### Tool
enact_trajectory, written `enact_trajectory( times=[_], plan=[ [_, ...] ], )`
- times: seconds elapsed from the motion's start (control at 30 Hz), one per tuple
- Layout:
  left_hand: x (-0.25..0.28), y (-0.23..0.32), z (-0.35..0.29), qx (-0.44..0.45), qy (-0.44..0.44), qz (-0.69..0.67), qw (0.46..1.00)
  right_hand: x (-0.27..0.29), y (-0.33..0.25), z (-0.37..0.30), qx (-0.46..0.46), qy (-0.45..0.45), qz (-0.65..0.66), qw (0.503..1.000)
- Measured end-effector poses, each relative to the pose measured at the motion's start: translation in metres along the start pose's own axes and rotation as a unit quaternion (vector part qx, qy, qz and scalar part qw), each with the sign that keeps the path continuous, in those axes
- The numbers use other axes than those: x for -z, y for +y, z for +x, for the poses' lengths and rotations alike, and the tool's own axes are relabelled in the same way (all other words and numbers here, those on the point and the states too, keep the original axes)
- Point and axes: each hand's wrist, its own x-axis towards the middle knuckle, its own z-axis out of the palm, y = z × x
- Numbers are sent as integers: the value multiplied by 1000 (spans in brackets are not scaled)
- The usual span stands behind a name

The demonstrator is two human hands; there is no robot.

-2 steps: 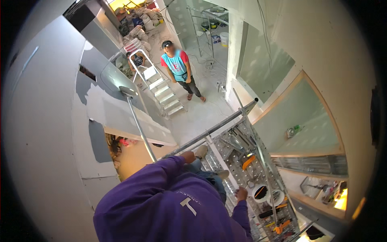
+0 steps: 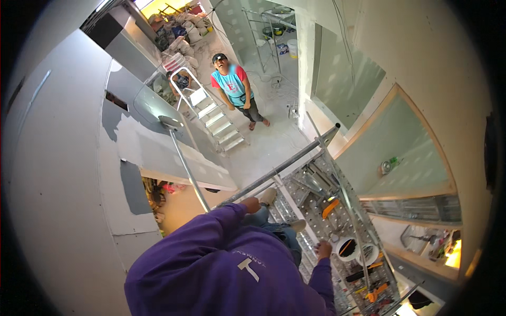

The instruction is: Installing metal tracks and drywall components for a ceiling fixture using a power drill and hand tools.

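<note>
My left hand [image 2: 251, 204] is closed beside the grey scaffold rail [image 2: 284, 165], over my bent leg in jeans; anything inside it is hidden. To the right, my right hand [image 2: 324, 249] has its fingers curled in, above the scaffold platform and beside a white bucket [image 2: 337, 253] with dark contents. Whether it holds something small does not show. A second white bucket [image 2: 375, 254] stands close by. On the perforated metal platform [image 2: 337, 229] lie an orange-handled tool [image 2: 330, 208], several metal tools and more orange tools [image 2: 377, 292].
Below, a person [image 2: 234, 87] in a blue and red shirt stands by an aluminium stepladder [image 2: 213, 118]. Another person [image 2: 181, 80] is partly hidden behind it. A round-headed pole [image 2: 184, 163] rises at left along the patched wall [image 2: 142, 142]. Sacks [image 2: 192, 32] are piled far back.
The whole view has shifted slightly, so the platform and rail sit a little farther right and lower. My hands keep about the same places. The standing person's head tips up a little.
</note>
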Motion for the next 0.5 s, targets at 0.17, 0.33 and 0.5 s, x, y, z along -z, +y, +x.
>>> enact_trajectory(
  times=[0.17,0.33,0.5],
  plan=[
    [1,68,-12,-112,-47,148,982,10,-12,-38,13,35,28,999],
    [-31,96,-5,-234,-114,235,937,29,14,-40,-40,14,-40,998],
    [-30,133,10,-235,-68,72,967,69,80,-9,43,-77,-116,989]
  ],
)
